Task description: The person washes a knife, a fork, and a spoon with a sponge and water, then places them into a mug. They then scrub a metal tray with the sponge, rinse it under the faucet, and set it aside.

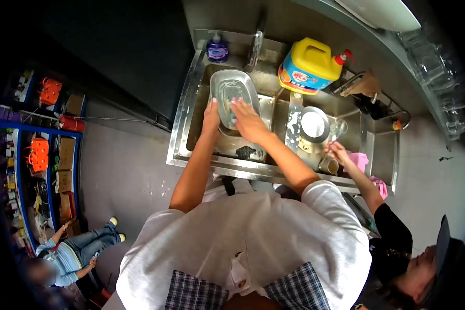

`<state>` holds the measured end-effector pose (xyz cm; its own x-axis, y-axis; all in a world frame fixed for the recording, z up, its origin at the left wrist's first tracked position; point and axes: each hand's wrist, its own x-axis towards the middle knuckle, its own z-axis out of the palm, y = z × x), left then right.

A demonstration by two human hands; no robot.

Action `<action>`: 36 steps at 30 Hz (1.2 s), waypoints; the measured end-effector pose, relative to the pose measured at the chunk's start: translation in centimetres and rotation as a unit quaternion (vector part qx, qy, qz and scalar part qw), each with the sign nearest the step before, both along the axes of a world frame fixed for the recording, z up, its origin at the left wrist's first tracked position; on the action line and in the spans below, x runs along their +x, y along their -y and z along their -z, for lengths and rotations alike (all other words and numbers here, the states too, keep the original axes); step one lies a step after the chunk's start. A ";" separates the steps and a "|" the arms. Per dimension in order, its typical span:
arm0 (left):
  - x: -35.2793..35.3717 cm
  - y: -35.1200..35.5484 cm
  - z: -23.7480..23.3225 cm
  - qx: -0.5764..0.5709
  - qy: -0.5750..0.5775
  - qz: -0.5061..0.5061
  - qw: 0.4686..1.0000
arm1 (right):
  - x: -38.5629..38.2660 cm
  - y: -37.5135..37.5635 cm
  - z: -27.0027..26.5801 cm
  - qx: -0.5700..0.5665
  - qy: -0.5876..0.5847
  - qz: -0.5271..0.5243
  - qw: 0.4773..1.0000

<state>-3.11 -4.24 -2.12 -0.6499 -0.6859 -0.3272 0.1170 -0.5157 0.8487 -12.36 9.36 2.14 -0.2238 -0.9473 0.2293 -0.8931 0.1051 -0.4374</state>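
A rounded rectangular metal dish is tilted over the left basin, with wet, whitish smears on its inner face. My left hand grips its left edge. My right hand lies with fingers stretched across the dish's lower right part; anything under the palm is hidden. The faucet rises behind the dish. Below my hands, a dark scrubbing pad or clump lies in the basin.
A purple soap bottle and a large yellow detergent jug stand behind the sink. At the right basin, a co-worker's hand holds a clear glass near a white bowl, a cup and pink cloth.
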 end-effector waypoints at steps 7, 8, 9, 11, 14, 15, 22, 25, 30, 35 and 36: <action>-0.3 -0.4 -0.5 -0.073 0.056 -0.008 0.996 | -1.3 6.2 0.6 -0.029 0.020 0.024 0.999; 0.2 0.0 -2.0 -0.082 0.053 -0.021 0.995 | 0.0 6.0 0.5 -0.021 0.038 -0.017 0.999; 1.1 0.4 -5.0 -0.058 0.072 -0.010 0.996 | 0.7 4.4 -0.1 -0.006 0.061 -0.047 0.997; 1.4 1.7 -3.3 -0.048 0.004 -0.002 0.999 | 0.1 2.8 0.7 0.037 0.006 0.000 0.999; 1.2 1.1 -0.5 -0.073 0.052 0.026 0.996 | -1.8 4.6 0.6 0.013 -0.001 0.096 0.995; 0.3 1.0 0.5 -0.100 0.059 0.031 0.993 | -2.0 6.1 0.6 -0.002 -0.011 0.107 0.994; 0.1 2.2 -2.8 -0.078 0.024 0.006 0.997 | -1.0 2.8 0.1 0.052 -0.052 0.039 0.997; -1.3 1.4 3.8 -0.203 0.139 -0.007 0.969 | -3.7 6.0 -0.9 0.007 -0.046 0.135 0.990; -0.1 2.3 -4.5 -0.049 0.058 -0.011 0.997 | 2.1 3.7 -1.7 0.031 0.014 -0.049 0.998; -1.7 3.3 1.6 -0.073 -0.004 -0.047 0.996 | -0.4 1.6 -1.1 0.076 0.013 0.069 0.995; -1.7 2.9 0.2 -0.076 0.030 -0.040 0.996 | 0.9 2.2 -1.9 0.058 0.022 0.044 0.997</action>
<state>-4.76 -7.14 -2.29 -0.5730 -0.7800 -0.2514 0.0997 -0.3708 0.9233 -11.50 7.12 4.05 -0.3150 -0.9430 0.1076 -0.8583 0.2346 -0.4564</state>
